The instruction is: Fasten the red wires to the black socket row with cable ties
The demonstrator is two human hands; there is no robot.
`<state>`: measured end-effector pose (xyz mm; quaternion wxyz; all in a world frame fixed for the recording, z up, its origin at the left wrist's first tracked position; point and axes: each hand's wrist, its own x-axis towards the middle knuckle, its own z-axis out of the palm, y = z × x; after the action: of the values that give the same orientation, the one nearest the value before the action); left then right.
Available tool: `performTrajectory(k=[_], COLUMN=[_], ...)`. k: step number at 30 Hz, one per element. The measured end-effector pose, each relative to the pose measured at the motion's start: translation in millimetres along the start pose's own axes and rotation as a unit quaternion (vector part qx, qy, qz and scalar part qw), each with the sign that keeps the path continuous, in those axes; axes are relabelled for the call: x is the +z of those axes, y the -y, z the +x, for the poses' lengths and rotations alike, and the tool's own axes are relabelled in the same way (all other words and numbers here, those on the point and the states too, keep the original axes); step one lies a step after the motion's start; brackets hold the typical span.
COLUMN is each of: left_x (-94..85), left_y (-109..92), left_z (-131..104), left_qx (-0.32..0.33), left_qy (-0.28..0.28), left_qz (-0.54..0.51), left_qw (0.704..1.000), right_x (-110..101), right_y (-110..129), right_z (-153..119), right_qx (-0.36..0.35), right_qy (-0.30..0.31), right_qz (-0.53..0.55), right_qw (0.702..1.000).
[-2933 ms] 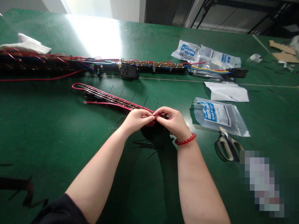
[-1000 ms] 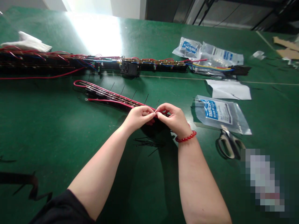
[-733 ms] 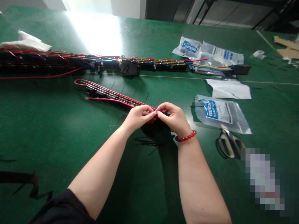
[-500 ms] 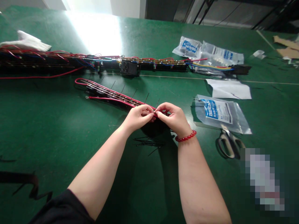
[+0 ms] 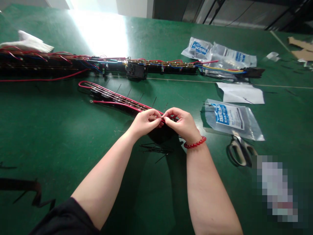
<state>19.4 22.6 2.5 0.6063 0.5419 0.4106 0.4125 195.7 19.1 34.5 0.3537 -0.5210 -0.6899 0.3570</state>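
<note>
A slim black wiring assembly point(image 5: 110, 94) with red wires along its length lies slanted on the table, with several thin black cable ties point(image 5: 129, 93) standing up from it. At its near right end, my left hand point(image 5: 147, 122) is closed in a pinch. My right hand point(image 5: 179, 122), with a red bead bracelet point(image 5: 195, 143) at the wrist, pinches at the same spot, fingertips almost touching the left ones. Both appear to grip a small cable tie against the red wire, mostly hidden by the fingers. Loose black cable ties point(image 5: 156, 149) lie below my hands.
Behind lies a long wired assembly point(image 5: 161, 67) with a white cloth point(image 5: 26, 42) at its left. To the right are a labelled plastic bag point(image 5: 233, 119), white paper point(image 5: 241, 93) and scissors point(image 5: 237, 150). More plastic bags point(image 5: 233, 55) sit at the back.
Both hands keep their pinch at the same place on the assembly. The whole view has shifted very slightly; nothing else visibly differs.
</note>
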Motion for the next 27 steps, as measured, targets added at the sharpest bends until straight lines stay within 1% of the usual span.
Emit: performTrajectory(k=[14, 21, 27], left_x=[-0.5, -3.1, -2.7], left_y=[-0.6, 1.3, 0.0], left_z=[-0.1, 0.7, 0.4], left_qx=[0.002, 0.032, 0.024], left_qy=[0.005, 0.017, 0.013], left_qz=[0.016, 0.042, 0.048], left_qw=[1.0, 0.998, 0.998], right_x=[0.9, 0.9, 1.5], right_y=[-3.4, -4.0, -7.4], right_z=[0.9, 0.7, 0.5], right_qx=[-0.017, -0.017, -0.012], right_qy=[0.008, 0.007, 0.002], right_qz=[-0.014, -0.03, -0.031], right_qw=[1.0, 0.999, 0.999])
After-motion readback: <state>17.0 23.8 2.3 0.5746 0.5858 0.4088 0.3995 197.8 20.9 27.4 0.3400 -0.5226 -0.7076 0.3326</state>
